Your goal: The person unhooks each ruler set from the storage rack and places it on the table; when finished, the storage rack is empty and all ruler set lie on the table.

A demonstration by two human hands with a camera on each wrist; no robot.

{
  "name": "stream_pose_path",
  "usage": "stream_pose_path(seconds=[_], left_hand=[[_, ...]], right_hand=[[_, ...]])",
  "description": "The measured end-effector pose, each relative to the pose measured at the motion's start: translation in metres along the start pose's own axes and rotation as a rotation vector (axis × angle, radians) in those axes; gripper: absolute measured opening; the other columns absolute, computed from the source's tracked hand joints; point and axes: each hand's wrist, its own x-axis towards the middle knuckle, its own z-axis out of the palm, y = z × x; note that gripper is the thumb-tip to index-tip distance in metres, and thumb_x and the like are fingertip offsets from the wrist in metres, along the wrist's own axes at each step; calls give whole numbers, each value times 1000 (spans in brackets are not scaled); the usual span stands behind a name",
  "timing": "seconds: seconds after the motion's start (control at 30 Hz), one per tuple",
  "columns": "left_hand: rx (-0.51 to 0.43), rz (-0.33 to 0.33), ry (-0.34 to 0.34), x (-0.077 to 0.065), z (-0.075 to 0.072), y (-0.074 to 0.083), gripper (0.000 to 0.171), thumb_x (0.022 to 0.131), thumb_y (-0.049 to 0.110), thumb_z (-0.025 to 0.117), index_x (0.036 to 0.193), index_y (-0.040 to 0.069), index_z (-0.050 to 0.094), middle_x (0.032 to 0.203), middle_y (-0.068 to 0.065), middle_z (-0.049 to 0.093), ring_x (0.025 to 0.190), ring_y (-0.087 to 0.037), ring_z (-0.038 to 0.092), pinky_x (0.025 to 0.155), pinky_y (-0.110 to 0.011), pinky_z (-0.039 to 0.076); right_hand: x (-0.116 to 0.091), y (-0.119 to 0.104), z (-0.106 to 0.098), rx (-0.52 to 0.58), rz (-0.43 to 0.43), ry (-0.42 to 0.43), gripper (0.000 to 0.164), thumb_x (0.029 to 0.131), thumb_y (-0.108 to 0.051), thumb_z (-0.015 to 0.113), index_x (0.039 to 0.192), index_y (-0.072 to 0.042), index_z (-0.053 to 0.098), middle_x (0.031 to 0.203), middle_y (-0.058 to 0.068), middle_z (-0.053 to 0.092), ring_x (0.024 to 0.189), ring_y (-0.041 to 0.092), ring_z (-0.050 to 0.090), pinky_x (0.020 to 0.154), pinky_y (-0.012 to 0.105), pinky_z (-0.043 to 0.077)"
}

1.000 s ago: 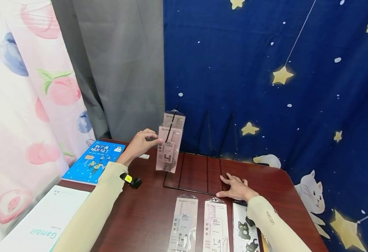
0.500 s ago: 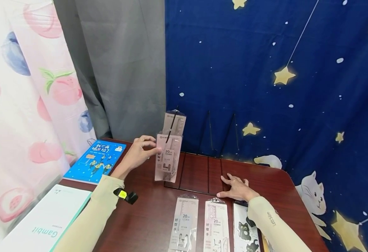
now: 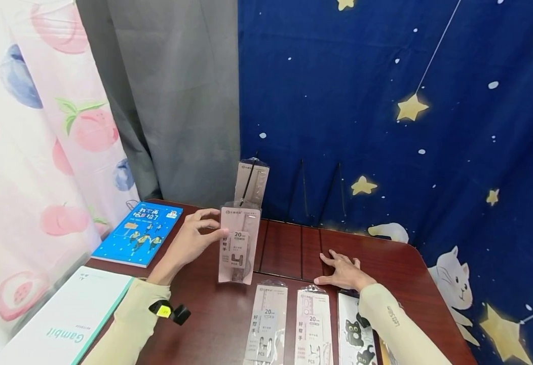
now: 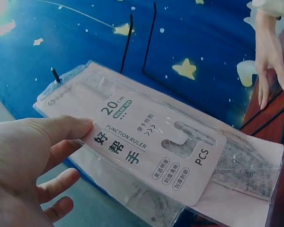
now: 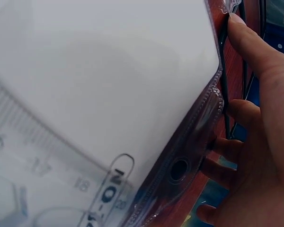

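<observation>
My left hand (image 3: pixel 192 243) pinches a clear-sleeved pink ruler set (image 3: pixel 239 248) by its left edge, thumb on the front. The pack hangs upright, its top right at the tip of a black hook. Behind it, another ruler set (image 3: pixel 253 177) hangs on that same hook of a black wire display rack (image 3: pixel 301 251). In the left wrist view the thumb presses on the printed card (image 4: pixel 118 127), the other fingers mostly behind. My right hand (image 3: pixel 345 271) rests with spread fingers at the rack's base, holding nothing; the right wrist view shows its thumb (image 5: pixel 251 40) by the wire.
Two ruler sets, one grey-pink (image 3: pixel 266 324) and one pink (image 3: pixel 313 324), lie in front of the rack. A pack with black cats (image 3: pixel 354 329) lies by the right sleeve. A blue book (image 3: pixel 139 233) and a white notebook (image 3: pixel 70 314) lie at the left. Curtains hang behind.
My left hand has drawn the front ruler set down and toward me along the hook, away from the pack behind it. My right hand has stayed in place.
</observation>
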Motion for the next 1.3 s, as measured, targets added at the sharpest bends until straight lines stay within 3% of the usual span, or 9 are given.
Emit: stream_pose_path(seconds=[0.2, 0.5, 0.83, 0.97, 1.17, 1.3], left_hand=[[-31, -25, 9, -12, 0, 1, 41, 94, 41, 76, 113, 4, 80, 156, -10, 49, 150, -36, 28, 117, -67, 33], [-85, -34, 26, -19, -1, 5, 40, 94, 41, 77, 110, 5, 81, 155, -9, 50, 153, -36, 24, 120, -69, 26], [-81, -81, -40, -48, -4, 7, 33, 94, 41, 77, 103, 11, 82, 151, -9, 55, 149, -39, 31, 116, -71, 27], [-78, -123, -79, -66, -1, -2, 26, 94, 38, 77, 100, 14, 82, 147, -8, 59, 145, -37, 39, 113, -66, 34], [-116, -261, -130, -92, 11, -25, 24, 93, 34, 78, 100, 11, 82, 145, -9, 62, 144, -37, 46, 111, -62, 39], [-48, -258, -127, -99, 24, -42, 18, 90, 31, 81, 93, 14, 83, 137, -9, 67, 137, -36, 52, 110, -60, 41]], right_hand=[[-1, 0, 1, 1, -9, 8, 102, 80, -67, 78, 160, -16, 40, 169, 24, 26, 154, 48, 27, 113, 81, 13], [-3, 1, 0, 7, -5, 6, 101, 81, -65, 79, 160, -16, 41, 169, 24, 25, 155, 49, 26, 112, 83, 13], [-1, 1, 0, 5, 0, 2, 102, 81, -67, 77, 161, -17, 39, 170, 23, 24, 156, 48, 25, 113, 82, 12], [-1, 0, 0, 15, 5, -6, 102, 81, -67, 77, 162, -18, 38, 171, 22, 23, 156, 48, 23, 114, 82, 10], [1, -1, 0, 12, 8, -17, 102, 82, -68, 76, 162, -19, 37, 172, 21, 21, 157, 47, 21, 115, 81, 10], [0, 1, 0, 15, 15, -16, 101, 82, -67, 76, 162, -19, 37, 172, 21, 21, 157, 47, 21, 115, 81, 9]])
